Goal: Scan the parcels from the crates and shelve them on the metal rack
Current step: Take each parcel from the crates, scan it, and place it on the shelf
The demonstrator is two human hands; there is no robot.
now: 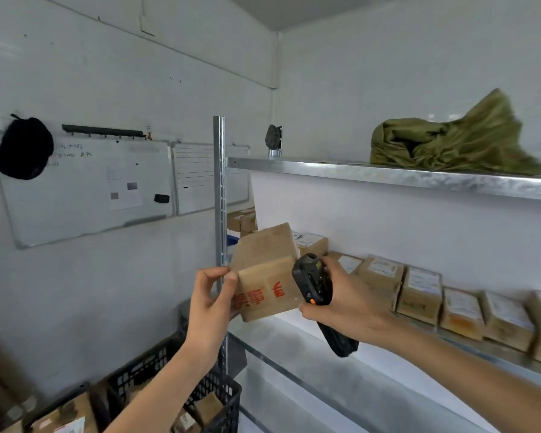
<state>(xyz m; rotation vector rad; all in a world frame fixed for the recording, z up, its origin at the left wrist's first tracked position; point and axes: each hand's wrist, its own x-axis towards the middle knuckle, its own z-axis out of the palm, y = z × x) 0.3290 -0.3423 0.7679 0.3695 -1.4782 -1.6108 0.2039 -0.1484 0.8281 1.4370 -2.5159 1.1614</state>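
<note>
At frame centre, just in front of the metal rack's point(388, 176) middle shelf, the held parcel point(264, 273), a brown carton with red print, hangs in the air between both hands; its long axis runs from about 10 o'clock to 4 o'clock, tilted, with one short end toward the rack upright point(220, 198). Left hand point(211, 303), at 9 o'clock of the carton: grip narrow, thumb and fingertips pinching the near left edge, so this hand carries the load. Right hand point(347, 303), at 3 o'clock: grip closed round a black handheld scanner point(314, 284), whose head lies against or just beside the carton's right face; contact cannot be settled. The open shelf space lies at 4 to 5 o'clock of the parcel, before the row of shelved parcels point(419, 292) that extends toward 3 o'clock. Judgement: scanning appears to be the step in hand, and placement would fall to the left hand, which alone bears the parcel. Black crates point(225, 398) holding further parcels stand at 7 o'clock, on the floor. A green cloth bundle point(450, 142) lies on the top shelf at 1 o'clock.
</note>
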